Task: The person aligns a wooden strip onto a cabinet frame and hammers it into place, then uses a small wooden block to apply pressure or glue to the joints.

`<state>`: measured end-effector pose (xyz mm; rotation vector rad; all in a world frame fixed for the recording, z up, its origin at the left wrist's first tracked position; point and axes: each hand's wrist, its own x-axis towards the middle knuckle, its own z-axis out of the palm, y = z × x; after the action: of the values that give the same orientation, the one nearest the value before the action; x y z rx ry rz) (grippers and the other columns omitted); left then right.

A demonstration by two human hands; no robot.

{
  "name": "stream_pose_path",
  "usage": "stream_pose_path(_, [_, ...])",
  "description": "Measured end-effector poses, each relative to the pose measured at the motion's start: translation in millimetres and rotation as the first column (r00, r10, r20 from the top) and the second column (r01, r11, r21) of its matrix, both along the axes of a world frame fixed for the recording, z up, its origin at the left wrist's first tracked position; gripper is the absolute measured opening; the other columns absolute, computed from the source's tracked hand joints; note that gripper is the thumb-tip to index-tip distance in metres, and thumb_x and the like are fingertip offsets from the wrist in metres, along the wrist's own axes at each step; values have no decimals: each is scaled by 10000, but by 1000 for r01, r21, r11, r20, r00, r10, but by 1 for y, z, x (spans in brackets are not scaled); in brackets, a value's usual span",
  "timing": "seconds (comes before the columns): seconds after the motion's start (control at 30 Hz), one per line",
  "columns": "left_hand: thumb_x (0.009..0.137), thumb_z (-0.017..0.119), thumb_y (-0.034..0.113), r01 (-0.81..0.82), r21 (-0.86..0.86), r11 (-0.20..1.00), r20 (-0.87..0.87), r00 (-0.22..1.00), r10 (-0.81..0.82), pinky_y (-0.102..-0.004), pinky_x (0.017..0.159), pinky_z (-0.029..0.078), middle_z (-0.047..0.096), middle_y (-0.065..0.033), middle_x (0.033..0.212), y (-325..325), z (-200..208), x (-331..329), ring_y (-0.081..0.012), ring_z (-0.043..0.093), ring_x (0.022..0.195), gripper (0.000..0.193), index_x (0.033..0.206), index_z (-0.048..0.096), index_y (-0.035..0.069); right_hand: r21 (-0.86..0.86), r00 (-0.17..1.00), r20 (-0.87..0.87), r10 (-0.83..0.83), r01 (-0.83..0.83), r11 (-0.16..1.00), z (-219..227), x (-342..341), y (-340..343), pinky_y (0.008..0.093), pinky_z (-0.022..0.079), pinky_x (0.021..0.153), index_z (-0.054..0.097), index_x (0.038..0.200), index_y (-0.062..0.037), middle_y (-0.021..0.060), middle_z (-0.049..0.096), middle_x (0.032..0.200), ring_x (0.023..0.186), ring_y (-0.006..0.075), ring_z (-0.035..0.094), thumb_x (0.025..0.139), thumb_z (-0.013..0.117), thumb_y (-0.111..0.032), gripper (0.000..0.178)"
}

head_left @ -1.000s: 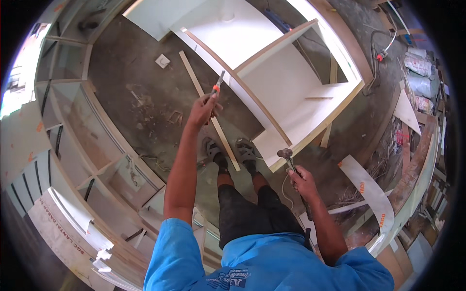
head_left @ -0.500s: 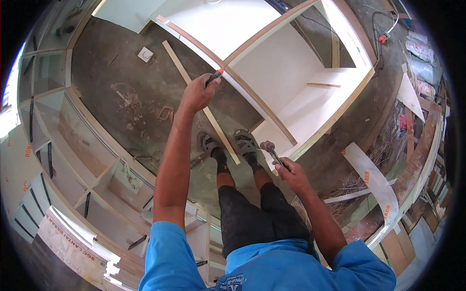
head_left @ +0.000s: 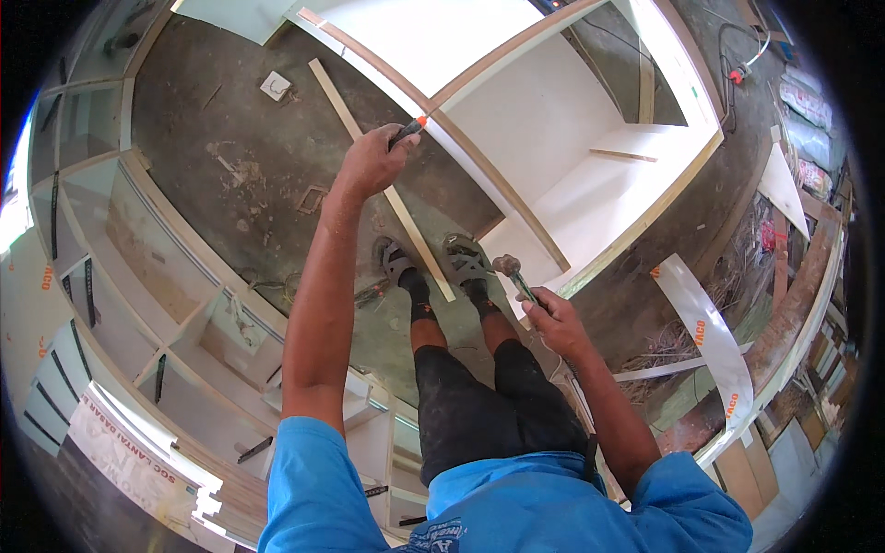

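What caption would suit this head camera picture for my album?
Standing on a dusty floor, left hand holds a screwdriver, right hand a hammer, beside a white cabinet.

The person wears a bright blue short-sleeved shirt (head_left: 516, 502) with a small printed mark at the chest, dark knee-length shorts (head_left: 479, 405) below the hands, and grey strapped sandals (head_left: 433, 263); forearms are bare.

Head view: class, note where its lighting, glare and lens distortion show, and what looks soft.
Head view: daylight glares on the white cabinet panels and blows out the left rim; the fisheye bends the wood strip and shelf edges; black corners frame the circle; the left hand with the screwdriver and the right hand with the hammer look sharp, the rim clutter soft.
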<state>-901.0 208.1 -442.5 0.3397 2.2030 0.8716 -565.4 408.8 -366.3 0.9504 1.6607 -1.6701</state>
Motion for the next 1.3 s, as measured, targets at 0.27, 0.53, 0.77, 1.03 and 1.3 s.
stream_pose_path(0.27, [960,578,398,27,-11,1000,-86,996,-28,-484,812,485,675,-222,902,-4,-5,-1,-432,644,922,400,1093,670,32,33,997,26,73,-74,997,-1,-2,-3,280,463,721,634,1204,-7,30,604,905,792,102,528,997,591,-283,347])
stream_pose_path(0.53, [970,570,409,-27,3,1000,-149,988,27,-463,780,485,659,-206,841,-10,-17,12,-380,648,843,437,1163,661,28,55,993,-17,114,-113,992,-6,-6,-9,285,466,715,616,1225,0,30,612,911,785,108,533,999,585,-286,366])
stream_pose_path(0.77, [972,580,423,-41,22,999,-173,984,44,-446,746,489,653,-180,777,-12,-22,11,-335,659,772,464,1194,669,26,2,994,79,75,-75,997,-6,-16,-8,265,443,673,612,1229,-1,8,575,842,745,87,511,995,591,-288,371])
stream_pose_path(1.03, [961,583,410,-67,28,997,-143,987,71,-440,763,497,659,-182,808,-14,-26,13,-326,643,797,445,1185,681,39,-3,999,22,43,-43,999,-12,-31,-13,204,338,509,627,1207,-38,-47,490,743,575,26,399,1007,577,-238,287])
stream_pose_path(1.3, [976,584,410,-87,48,995,-127,988,92,-394,663,467,581,-102,680,-15,-25,17,-200,571,652,470,1248,661,35,7,998,-50,42,-42,999,-8,-53,-10,196,329,489,622,1213,-29,-34,502,710,551,20,394,1017,565,-265,313])
